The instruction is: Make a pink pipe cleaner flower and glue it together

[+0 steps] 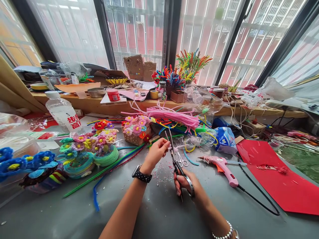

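My right hand [184,186] grips a pair of black-handled scissors [173,151], its fingers through the handles. The blades point away from me and stand slightly apart. Just left of the blades, my left hand [157,152] is closed in a pinch with a dark watch on its wrist. A small pale pink bit shows by the fingertips, too small to name. Behind the hands lies a bundle of pink pipe cleaners [171,115]. A smaller pair of scissors [182,160] rests on the grey table [159,212], among scattered tiny clippings.
Pots of pipe-cleaner flowers [106,154] stand to the left, beside a clear bottle [63,113]. On the right are a pink glue gun [224,168] with its black cord, a tissue pack [226,140] and a red sheet [281,179]. Craft items crowd the sill behind.
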A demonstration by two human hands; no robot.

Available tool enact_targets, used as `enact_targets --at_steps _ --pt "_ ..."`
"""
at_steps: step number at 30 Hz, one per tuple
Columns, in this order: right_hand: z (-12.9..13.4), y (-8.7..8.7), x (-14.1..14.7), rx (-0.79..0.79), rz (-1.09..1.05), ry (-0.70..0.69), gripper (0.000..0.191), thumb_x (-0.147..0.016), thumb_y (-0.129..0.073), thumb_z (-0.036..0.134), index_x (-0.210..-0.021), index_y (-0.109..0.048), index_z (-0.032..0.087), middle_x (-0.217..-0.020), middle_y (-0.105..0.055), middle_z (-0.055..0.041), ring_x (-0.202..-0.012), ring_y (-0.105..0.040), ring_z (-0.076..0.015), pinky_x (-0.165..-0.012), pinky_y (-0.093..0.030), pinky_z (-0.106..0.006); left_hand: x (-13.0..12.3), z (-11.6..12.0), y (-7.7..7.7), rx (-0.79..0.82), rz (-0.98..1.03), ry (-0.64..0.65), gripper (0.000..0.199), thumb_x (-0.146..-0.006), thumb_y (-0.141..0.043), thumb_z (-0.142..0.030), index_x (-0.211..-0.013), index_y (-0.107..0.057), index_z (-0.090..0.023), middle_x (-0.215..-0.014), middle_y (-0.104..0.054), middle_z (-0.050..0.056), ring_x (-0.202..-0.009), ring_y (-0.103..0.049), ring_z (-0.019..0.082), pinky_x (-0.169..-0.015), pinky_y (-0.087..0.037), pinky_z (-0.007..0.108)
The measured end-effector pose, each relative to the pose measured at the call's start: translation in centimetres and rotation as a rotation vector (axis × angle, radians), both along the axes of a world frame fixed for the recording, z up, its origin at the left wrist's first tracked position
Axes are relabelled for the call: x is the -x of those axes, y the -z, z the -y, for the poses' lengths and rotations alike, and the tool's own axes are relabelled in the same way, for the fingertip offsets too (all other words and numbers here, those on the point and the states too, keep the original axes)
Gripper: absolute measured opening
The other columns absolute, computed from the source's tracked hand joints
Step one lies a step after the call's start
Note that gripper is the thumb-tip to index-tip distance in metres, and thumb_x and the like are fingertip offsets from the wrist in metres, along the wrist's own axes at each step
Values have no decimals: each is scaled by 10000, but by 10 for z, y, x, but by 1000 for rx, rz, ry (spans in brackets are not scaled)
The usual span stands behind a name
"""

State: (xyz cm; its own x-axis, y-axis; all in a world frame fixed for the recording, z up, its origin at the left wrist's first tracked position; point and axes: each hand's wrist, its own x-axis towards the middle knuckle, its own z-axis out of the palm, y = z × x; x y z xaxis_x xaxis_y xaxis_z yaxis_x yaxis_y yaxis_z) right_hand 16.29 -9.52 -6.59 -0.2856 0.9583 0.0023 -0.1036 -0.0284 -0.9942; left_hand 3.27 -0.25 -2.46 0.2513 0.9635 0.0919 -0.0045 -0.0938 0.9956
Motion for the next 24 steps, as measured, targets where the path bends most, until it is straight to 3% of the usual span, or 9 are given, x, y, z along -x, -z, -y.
enact_targets --at_steps 5,10,17,24 --pt "-1 5 -1 23 36 36 369 -692 -539 513 -686 -414 166 -488 -440 56 -399 -394 -58 -434 -322 -200 -2 0 2 -5 -10 -7 243 -686 -511 -381 -641 -437 -154 -464 -373 -81 -385 -312 34 -406 -240 180" --pt "-7 13 -2 32 -78 11 414 -667 -538 555 -763 -428 168 -518 -397 69 -435 -364 -52 -466 -311 -199 0 1 0 -30 36 -12 238 -692 -525 -369 -637 -440 -154 -479 -385 -75 -392 -321 35 -407 -236 183" --pt "-15 31 -5 10 -91 -150 581 -510 -554 693 -787 -448 192 -557 -372 66 -469 -368 -66 -544 -376 -243 9 -4 -4 -88 134 -104 222 -691 -542 -361 -644 -452 -162 -476 -367 -78 -398 -325 38 -403 -241 180" --pt "0 18 -11 -58 -52 -109 496 -652 -499 627 -854 -439 178 -621 -379 45 -535 -358 -73 -551 -340 -231 9 -2 -5 -13 155 -26 229 -694 -553 -344 -639 -434 -156 -466 -373 -77 -391 -322 28 -402 -236 168"
